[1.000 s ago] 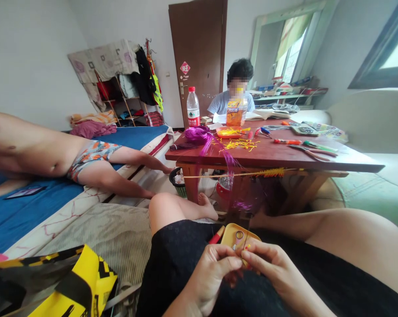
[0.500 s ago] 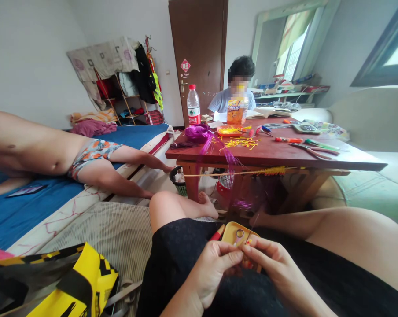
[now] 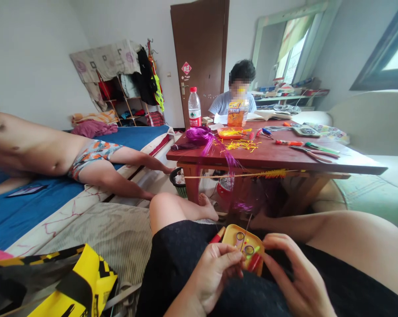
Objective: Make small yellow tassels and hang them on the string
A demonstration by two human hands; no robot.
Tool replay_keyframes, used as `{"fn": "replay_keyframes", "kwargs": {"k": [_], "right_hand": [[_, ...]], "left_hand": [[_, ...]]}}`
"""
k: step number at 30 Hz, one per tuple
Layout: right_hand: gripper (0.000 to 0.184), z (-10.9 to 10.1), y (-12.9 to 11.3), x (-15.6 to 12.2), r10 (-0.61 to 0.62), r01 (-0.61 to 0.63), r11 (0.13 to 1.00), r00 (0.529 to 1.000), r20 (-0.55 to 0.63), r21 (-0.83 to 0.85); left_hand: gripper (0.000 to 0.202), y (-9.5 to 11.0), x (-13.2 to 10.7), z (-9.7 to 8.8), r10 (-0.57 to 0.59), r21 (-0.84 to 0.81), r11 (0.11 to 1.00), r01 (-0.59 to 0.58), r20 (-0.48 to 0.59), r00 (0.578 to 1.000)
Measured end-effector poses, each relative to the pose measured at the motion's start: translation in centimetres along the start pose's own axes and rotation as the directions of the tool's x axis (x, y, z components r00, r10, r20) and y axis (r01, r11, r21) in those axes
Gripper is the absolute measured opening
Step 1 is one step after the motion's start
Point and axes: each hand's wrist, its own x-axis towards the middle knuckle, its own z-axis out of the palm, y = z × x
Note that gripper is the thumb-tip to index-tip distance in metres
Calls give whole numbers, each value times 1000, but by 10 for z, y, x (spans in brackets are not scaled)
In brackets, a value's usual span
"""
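My left hand (image 3: 219, 266) pinches a thin dark strand (image 3: 247, 231) between thumb and forefinger. The strand rises from the fingertips over a yellow tray (image 3: 231, 230) lying on my lap. In the tray are a pair of scissors (image 3: 240, 236), small red and yellow bits, and a red piece (image 3: 254, 262). My right hand (image 3: 289, 264) is at the tray's right rim, its thumb and forefinger pressed together. Whatever lies between them is too small to make out. A red-handled tool (image 3: 218, 235) lies beside the tray's left side.
The wooden table (image 3: 205, 162) ahead bears purple strands (image 3: 199, 135), yellow pieces (image 3: 241, 145), bottles (image 3: 194, 108) and pliers (image 3: 313, 154). A stick (image 3: 219, 176) with yellow pieces lies along its front. One person (image 3: 234, 103) sits behind; another (image 3: 53, 149) lies on the bed. A yellow-black bag (image 3: 76, 286) is at left.
My right hand has moved right, away from the left fingertips, uncovering more of the tray and scissors. My left hand stays almost in place, still pinching the strand.
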Motion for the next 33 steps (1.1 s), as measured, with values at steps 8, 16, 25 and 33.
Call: {"fn": "replay_keyframes", "kwargs": {"k": [8,16,25,33], "right_hand": [[41,-7,11,5,-582,708,660,692,427,-249],[39,-38,-28,41,-641,882,463,402,654,-89],[34,-41,-32,59,-708,883,469,354,611,31],[21,-17,-22,43,-205,215,976,840,502,38]], "left_hand": [[20,0,-3,-1,-58,-50,997,65,119,991],[3,19,2,1,-188,201,967,156,152,970],[5,26,-1,9,-274,179,955,234,241,931],[8,37,-7,11,88,511,847,-146,136,987]]}}
